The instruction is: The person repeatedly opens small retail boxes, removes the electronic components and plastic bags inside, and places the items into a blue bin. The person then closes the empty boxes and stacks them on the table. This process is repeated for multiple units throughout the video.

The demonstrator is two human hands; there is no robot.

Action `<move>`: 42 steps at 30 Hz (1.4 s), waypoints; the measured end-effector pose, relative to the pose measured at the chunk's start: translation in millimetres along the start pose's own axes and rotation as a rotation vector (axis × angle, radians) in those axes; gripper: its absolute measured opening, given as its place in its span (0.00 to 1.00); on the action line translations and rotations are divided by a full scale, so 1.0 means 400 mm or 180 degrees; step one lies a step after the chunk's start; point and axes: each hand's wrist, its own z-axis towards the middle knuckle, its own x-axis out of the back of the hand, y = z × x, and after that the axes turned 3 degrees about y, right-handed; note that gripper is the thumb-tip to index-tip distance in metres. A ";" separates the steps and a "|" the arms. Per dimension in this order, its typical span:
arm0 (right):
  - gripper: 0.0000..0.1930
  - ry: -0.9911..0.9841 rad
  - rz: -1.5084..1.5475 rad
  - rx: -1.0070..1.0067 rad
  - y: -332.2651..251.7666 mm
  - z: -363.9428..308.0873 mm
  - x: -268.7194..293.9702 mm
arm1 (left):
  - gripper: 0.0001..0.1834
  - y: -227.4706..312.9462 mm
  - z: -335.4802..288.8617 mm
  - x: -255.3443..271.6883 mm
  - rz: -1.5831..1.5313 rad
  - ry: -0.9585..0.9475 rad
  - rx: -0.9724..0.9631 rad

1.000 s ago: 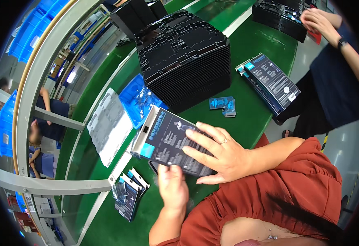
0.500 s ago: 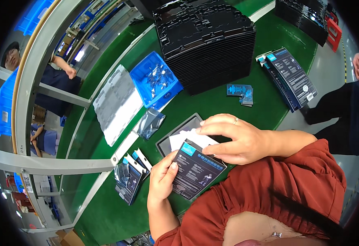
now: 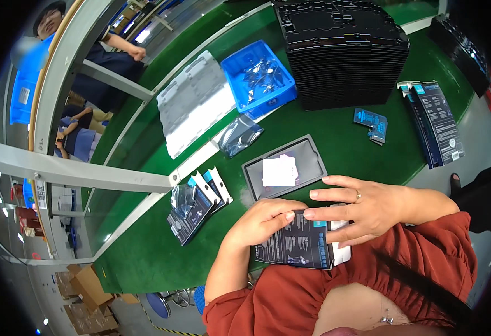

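Observation:
My left hand (image 3: 265, 223) grips a thin black printed box (image 3: 290, 252) close to my body, thumb on its front face. The box's right end stands open with white flaps (image 3: 341, 253) showing. Across that end lies my right hand (image 3: 363, 210), fingers spread, the fingertips over the box's corner and flap. I cannot tell how firmly they touch it. Just beyond the hands, a shallow grey tray (image 3: 312, 180) has a stack of white paper slips (image 3: 279, 171) lying in it.
Black boxes under a clear bag (image 3: 192, 215) lie left. Beyond are a clear plastic bag (image 3: 240, 136), blue bin (image 3: 287, 99) of small bagged parts, and grey-white panel (image 3: 192, 106). A tall black tray stack (image 3: 346, 78), blue cards (image 3: 370, 123) and upright boxes (image 3: 433, 126) stand right.
The white slips near my right hand now lie in the grey tray. The box has turned so its open end faces right, and my right hand has moved to that end. The view has shifted.

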 end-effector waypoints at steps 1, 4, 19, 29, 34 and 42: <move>0.15 -0.0021 0.0076 -0.0020 -0.001 -0.002 -0.002 | 0.17 -0.001 -0.004 -0.001 0.0053 -0.0025 0.0007; 0.15 0.0058 0.0132 0.0006 0.004 -0.008 -0.003 | 0.17 0.041 -0.019 -0.009 0.0442 0.0218 0.0120; 0.43 -0.1002 -0.0496 -0.1127 0.011 0.048 0.080 | 0.15 0.023 -0.143 0.062 0.0840 0.0953 0.0971; 0.41 -0.0240 -0.0483 -0.1443 0.110 0.024 0.103 | 0.16 -0.016 -0.257 0.101 0.0569 0.1767 0.1156; 0.40 -0.0231 -0.0552 -0.1425 0.158 0.062 0.036 | 0.15 -0.006 -0.343 0.139 0.1170 0.2525 0.0876; 0.43 -0.0666 -0.0433 -0.1494 0.221 0.099 -0.072 | 0.16 -0.026 -0.404 0.199 0.1677 0.3104 0.0932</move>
